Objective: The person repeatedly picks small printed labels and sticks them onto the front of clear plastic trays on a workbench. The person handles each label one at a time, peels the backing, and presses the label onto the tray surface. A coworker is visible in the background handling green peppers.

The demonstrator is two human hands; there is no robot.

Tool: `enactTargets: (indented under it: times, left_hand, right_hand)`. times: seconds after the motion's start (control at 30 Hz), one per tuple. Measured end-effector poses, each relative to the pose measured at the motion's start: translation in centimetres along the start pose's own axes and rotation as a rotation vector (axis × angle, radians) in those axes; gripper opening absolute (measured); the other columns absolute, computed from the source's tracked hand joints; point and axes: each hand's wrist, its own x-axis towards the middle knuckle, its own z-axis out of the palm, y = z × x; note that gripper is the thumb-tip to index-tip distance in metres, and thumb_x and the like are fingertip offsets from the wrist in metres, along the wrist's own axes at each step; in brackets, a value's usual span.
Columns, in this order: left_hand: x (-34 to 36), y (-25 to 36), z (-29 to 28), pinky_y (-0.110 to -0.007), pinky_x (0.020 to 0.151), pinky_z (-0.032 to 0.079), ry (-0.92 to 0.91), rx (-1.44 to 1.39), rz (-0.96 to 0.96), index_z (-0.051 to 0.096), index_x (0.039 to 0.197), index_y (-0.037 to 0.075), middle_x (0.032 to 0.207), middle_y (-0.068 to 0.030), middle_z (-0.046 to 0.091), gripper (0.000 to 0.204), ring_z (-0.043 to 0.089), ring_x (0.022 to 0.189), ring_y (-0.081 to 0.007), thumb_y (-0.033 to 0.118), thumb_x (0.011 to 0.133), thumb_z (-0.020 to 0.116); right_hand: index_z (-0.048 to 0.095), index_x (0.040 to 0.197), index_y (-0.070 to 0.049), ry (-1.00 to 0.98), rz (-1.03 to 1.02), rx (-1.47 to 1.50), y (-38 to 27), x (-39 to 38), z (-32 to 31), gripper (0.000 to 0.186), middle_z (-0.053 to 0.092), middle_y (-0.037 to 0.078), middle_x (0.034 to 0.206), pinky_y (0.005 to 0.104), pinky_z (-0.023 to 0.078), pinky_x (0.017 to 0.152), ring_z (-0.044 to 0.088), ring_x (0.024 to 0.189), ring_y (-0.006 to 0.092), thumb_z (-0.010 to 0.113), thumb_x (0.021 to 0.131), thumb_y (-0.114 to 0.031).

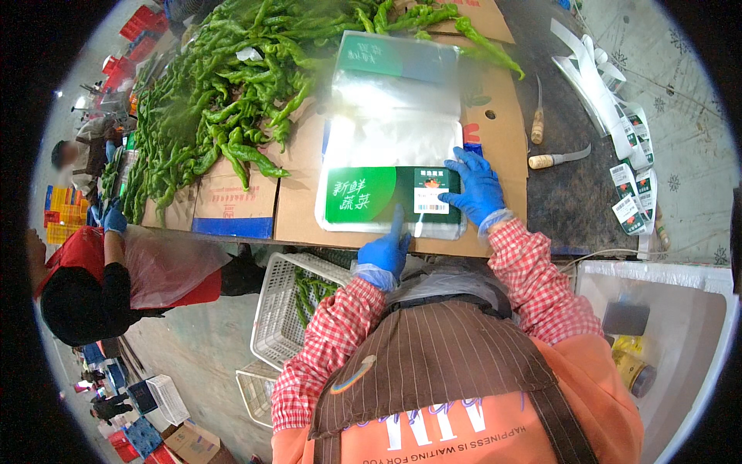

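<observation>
A clear plastic packing bag with green printed panels (363,195) lies flat on the cardboard before me, its shape like a shallow tray with rounded corners. On its near right part is a dark green label sticker (435,195) with a white barcode patch. My right hand (478,189), in a blue glove, rests at the label's right edge with thumb and fingers apart. My left hand (385,254), gloved too, is at the bag's near edge with the index finger stretched onto it and the other fingers bent. Neither hand grips anything visible.
Long green peppers (247,100) are heaped at the far left. Two curved knives (545,161) lie right of the cardboard, near strips of labels (630,147). A white crate (270,317) with peppers stands below the table; a foam box (672,309) is at right. A co-worker (93,286) works at left.
</observation>
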Motion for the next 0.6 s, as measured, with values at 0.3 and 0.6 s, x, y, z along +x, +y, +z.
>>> enactTargets:
  times: [0.3, 0.6]
  left_hand:
    - [0.0, -0.2, 0.3, -0.041, 0.048, 0.041, 0.029, -0.010, 0.007, 0.008, 0.128, 0.023, 0.060, -0.0175, 0.055, 0.055, 0.054, 0.054, -0.0329, 0.035, 0.082, 0.037]
    - [-0.1, -0.2, 0.4, -0.042, 0.049, 0.042, 0.030, -0.049, -0.002, 0.008, 0.127, 0.027, 0.060, -0.0186, 0.055, 0.056, 0.054, 0.056, -0.0339, 0.034, 0.082, 0.039]
  right_hand:
    - [0.051, 0.102, -0.012, 0.031, -0.007, 0.119, 0.0, -0.3, 0.1, 0.049, 0.035, 0.009, 0.121, 0.0342, 0.023, 0.096, 0.029, 0.113, 0.0270, 0.069, 0.057, -0.018]
    - [0.033, 0.121, -0.014, -0.030, -0.200, 0.052, 1.7, -1.9, 0.0, 0.075, 0.026, 0.007, 0.128, 0.0371, 0.021, 0.096, 0.024, 0.116, 0.0271, 0.067, 0.056, -0.032]
